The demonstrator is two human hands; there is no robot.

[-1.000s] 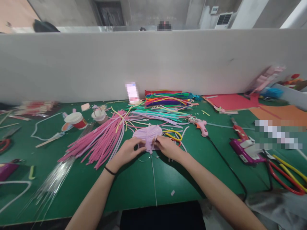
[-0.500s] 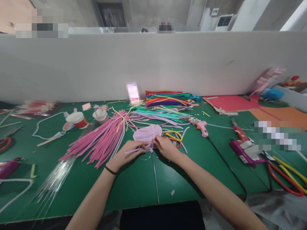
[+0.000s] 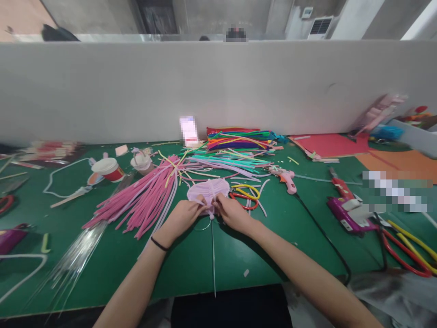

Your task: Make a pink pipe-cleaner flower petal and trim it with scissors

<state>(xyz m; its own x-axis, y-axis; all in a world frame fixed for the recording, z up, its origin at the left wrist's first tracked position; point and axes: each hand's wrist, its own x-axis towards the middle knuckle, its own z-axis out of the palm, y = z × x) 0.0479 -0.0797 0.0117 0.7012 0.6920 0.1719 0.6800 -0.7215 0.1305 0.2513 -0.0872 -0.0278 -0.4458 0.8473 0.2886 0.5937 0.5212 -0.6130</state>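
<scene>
Grey partition (image 3: 218, 86) across the back; green table (image 3: 184, 269) in front of it. Largest item on the table: fanned bundle of pink stems (image 3: 146, 196), left of the work. Left hand (image 3: 184, 216) and right hand (image 3: 234, 214) meet low at centre, over the lilac piece (image 3: 198, 189), a ribbed rounded form lying between the bundle and a tool with looped handles (image 3: 258, 193), one yellow, one red. Glue gun (image 3: 289, 183) lies farther right, well apart from the hands. Change over the last half second: right fingertips now closer to the left ones, more of the red loop uncovered; the strip end that stuck out beside the left fingers no longer shows there. A pale strip end (image 3: 142, 251) now shows by the left wrist; cannot tell if it is the same one. Judgement: work is now concentrated at the piece's lower middle, just above the thin rod (image 3: 213, 255). Fingers: thumb and forefinger nearly closed on both hands, apparently pinching the piece's lower part; exact strand held not distinguishable
</scene>
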